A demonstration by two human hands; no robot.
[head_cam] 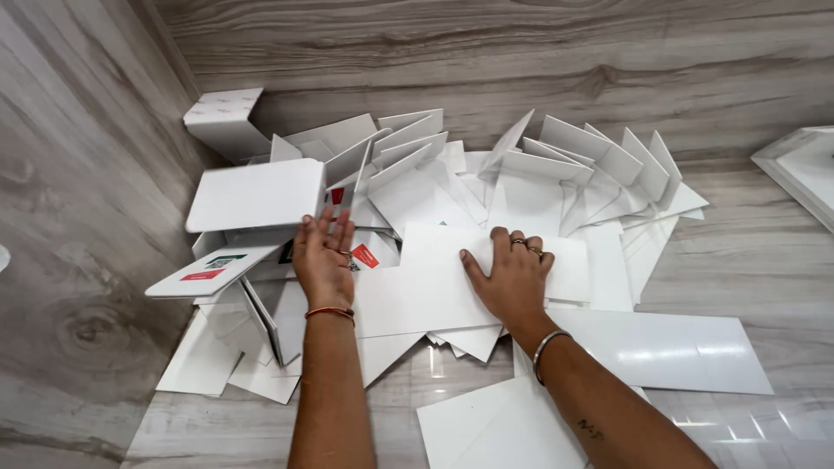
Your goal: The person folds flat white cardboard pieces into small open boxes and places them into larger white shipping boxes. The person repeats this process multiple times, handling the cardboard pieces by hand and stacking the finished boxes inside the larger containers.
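Note:
A big heap of flat white cardboard sheets and folded box blanks lies on a glossy wood-grain floor in a corner. My left hand rests palm down, fingers spread, on the left of the heap beside a white folded box. My right hand presses flat on a wide white sheet in the middle. Both wrists wear bangles and the fingers carry rings. Neither hand grips anything.
Wood-grain walls close the corner at left and behind. A small white box leans in the corner. A large flat white sheet lies at right, another near my arms. A white frame edge shows far right.

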